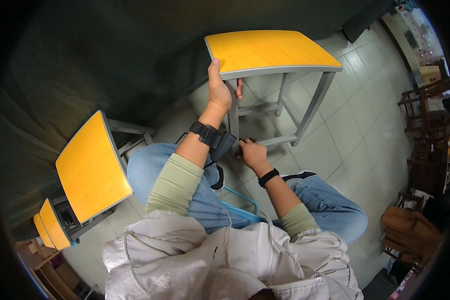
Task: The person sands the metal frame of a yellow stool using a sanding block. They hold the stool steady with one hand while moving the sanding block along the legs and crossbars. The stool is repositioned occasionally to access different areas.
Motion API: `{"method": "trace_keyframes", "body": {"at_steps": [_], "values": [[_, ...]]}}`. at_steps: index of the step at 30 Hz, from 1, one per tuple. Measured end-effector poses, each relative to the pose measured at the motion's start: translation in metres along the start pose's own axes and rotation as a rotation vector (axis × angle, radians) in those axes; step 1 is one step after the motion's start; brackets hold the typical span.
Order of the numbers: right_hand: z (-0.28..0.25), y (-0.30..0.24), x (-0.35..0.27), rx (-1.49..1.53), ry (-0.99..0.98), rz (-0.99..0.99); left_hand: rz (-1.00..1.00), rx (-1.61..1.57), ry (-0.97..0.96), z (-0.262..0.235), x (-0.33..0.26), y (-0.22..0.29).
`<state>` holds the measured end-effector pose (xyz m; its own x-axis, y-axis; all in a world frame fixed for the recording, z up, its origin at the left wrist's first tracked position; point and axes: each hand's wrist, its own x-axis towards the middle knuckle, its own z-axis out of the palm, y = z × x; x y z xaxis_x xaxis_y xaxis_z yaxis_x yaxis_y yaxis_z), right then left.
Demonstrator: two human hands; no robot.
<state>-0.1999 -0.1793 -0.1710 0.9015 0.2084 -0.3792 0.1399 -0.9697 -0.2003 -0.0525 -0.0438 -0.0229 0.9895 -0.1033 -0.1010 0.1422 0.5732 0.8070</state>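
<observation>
Pale floor tiles (pixel 355 130) fill the room from centre to 3 o'clock, with a dark wall (pixel 110 50) curving across 10 to 12 o'clock. A stool (pixel 265 50) with a yellow seat and grey metal legs stands at 12 o'clock. The left hand (pixel 219 90) is clamped on the seat's front-left corner, thumb on top, fingers curled under the grey edge. The right hand (pixel 252 152) is closed low around the front-left leg (pixel 233 125), near its foot; what its fingertips pinch cannot be told. A black strap device (pixel 216 139) sits on the left wrist and a black band (pixel 268 177) on the right. A second stool (pixel 90 167) lies tipped at 9 o'clock, a third yellow seat (pixel 50 225) beyond it at 8 o'clock. The person wears blue jeans (pixel 325 205) and a white jacket (pixel 185 260). Dark wooden chairs (pixel 425 115) stand at 3 o'clock, a brown bag (pixel 410 232) at 4 o'clock.
</observation>
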Motion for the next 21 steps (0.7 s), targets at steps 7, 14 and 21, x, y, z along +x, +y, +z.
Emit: {"method": "trace_keyframes", "body": {"at_steps": [7,14,21], "values": [[-0.015,0.025,0.019,-0.251,-0.006,-0.174,-0.004,0.012,-0.013,-0.001,0.000,-0.001],[-0.029,0.146,0.026,-0.545,-0.117,-0.032,0.014,0.089,0.033,0.006,-0.006,0.003],[-0.010,0.164,0.025,-0.604,-0.017,-0.081,0.016,0.068,0.058,0.005,-0.004,-0.002]]}}
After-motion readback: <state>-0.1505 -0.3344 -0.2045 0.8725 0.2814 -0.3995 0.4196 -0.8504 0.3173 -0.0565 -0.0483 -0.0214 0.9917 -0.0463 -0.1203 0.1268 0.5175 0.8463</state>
